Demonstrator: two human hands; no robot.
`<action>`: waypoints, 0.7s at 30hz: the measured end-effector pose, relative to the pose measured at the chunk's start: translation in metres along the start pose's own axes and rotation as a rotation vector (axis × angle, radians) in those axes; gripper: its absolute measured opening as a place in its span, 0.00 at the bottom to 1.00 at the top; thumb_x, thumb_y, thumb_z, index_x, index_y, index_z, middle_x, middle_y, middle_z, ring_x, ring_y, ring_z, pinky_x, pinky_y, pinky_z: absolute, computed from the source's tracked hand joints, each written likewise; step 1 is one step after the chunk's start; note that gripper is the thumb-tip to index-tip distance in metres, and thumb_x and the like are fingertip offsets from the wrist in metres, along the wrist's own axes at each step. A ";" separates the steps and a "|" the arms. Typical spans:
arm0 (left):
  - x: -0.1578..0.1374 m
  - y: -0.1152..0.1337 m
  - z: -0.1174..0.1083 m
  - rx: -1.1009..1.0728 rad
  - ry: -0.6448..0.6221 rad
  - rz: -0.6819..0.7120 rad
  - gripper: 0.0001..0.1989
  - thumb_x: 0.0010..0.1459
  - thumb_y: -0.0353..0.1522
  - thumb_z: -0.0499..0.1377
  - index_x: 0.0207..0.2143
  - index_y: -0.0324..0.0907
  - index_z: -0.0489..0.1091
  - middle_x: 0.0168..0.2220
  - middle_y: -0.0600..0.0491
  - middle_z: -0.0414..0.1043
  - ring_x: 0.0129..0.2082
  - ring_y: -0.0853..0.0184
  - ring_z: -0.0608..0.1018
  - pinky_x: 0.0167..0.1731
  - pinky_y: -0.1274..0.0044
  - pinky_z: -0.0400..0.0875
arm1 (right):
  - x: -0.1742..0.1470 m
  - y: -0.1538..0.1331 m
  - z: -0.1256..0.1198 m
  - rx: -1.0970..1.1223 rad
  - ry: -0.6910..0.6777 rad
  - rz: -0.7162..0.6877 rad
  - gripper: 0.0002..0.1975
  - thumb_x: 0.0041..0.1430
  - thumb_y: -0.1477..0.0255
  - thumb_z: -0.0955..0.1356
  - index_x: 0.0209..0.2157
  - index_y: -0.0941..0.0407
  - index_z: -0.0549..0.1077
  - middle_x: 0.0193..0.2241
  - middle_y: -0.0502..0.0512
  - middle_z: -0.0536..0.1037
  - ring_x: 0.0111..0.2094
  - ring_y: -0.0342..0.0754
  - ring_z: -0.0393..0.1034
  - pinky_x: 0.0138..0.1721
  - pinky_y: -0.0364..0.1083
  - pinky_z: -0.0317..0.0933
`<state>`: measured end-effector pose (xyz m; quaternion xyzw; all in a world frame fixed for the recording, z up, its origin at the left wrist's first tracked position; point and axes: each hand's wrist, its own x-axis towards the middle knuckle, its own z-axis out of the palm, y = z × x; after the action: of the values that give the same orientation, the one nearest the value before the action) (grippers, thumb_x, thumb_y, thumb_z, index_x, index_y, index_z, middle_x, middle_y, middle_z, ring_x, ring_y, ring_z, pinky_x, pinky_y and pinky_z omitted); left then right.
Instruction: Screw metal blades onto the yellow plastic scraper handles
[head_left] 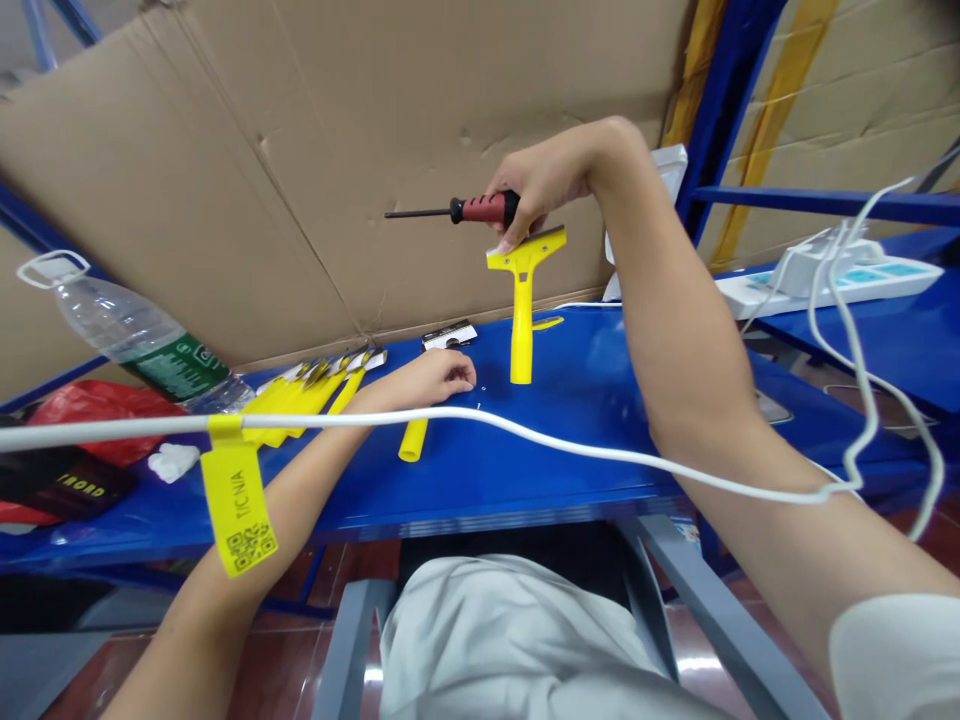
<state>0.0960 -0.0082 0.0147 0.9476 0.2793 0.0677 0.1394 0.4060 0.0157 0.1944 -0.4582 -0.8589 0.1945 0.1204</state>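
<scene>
My right hand (536, 190) is raised above the bench. It grips a red and black screwdriver (484, 208), whose shaft points left. The same hand also pinches the head of a yellow scraper (523, 310), with the handle hanging straight down. Low over the blue bench, my left hand (431, 380) has its fingers curled together; anything between them is hidden. Just below it shows the handle end of another yellow scraper (412, 441), its other end covered by the hand. Tiny screws (480, 406) lie right of the left fingertips.
Several yellow scrapers (292, 400) lie at left, beside a plastic bottle (161, 340) and a red bag (105, 410). A white cable (555, 436) with a yellow tag (238, 510) crosses the foreground. A power strip (892, 280) sits at right. Cardboard (450, 130) stands behind the bench (495, 470).
</scene>
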 end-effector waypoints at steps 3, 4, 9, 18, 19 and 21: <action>-0.005 0.001 -0.001 -0.007 0.013 0.035 0.07 0.70 0.34 0.65 0.40 0.42 0.83 0.43 0.47 0.85 0.42 0.59 0.83 0.46 0.70 0.75 | -0.002 -0.003 0.002 -0.089 0.056 0.021 0.24 0.33 0.43 0.87 0.23 0.39 0.79 0.26 0.43 0.80 0.38 0.54 0.74 0.39 0.56 0.66; -0.007 0.001 -0.002 -0.011 0.011 0.041 0.07 0.70 0.34 0.65 0.40 0.42 0.83 0.43 0.47 0.85 0.43 0.59 0.83 0.47 0.70 0.75 | -0.002 -0.004 0.003 -0.100 0.053 0.028 0.24 0.32 0.42 0.87 0.23 0.38 0.79 0.26 0.43 0.80 0.37 0.54 0.73 0.39 0.56 0.66; -0.015 0.003 -0.008 -0.008 0.004 0.025 0.05 0.69 0.33 0.66 0.40 0.43 0.83 0.43 0.48 0.85 0.44 0.59 0.83 0.49 0.69 0.75 | -0.001 -0.004 0.003 -0.131 0.053 0.012 0.24 0.33 0.43 0.86 0.24 0.38 0.78 0.26 0.44 0.80 0.35 0.53 0.70 0.37 0.54 0.62; -0.010 0.014 0.000 -0.020 0.166 0.072 0.10 0.74 0.37 0.62 0.49 0.43 0.82 0.50 0.47 0.86 0.48 0.58 0.84 0.53 0.67 0.76 | 0.003 0.003 0.002 -0.121 0.047 0.001 0.21 0.36 0.47 0.85 0.25 0.39 0.77 0.27 0.42 0.80 0.36 0.51 0.70 0.37 0.52 0.60; -0.007 0.015 0.003 -0.026 0.159 0.090 0.10 0.74 0.37 0.63 0.50 0.43 0.82 0.51 0.46 0.86 0.49 0.57 0.84 0.54 0.67 0.76 | 0.003 0.003 0.002 -0.127 0.046 -0.001 0.21 0.36 0.47 0.84 0.26 0.39 0.77 0.27 0.42 0.80 0.36 0.51 0.70 0.36 0.51 0.60; -0.002 0.018 0.010 -0.027 0.134 0.107 0.10 0.73 0.36 0.65 0.50 0.43 0.83 0.50 0.46 0.86 0.49 0.57 0.84 0.53 0.67 0.76 | 0.005 0.004 0.003 -0.143 0.047 -0.003 0.21 0.37 0.46 0.84 0.26 0.39 0.77 0.26 0.41 0.79 0.35 0.51 0.69 0.35 0.51 0.60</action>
<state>0.1051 -0.0261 0.0106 0.9525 0.2360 0.1422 0.1296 0.4056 0.0213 0.1901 -0.4688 -0.8682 0.1214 0.1079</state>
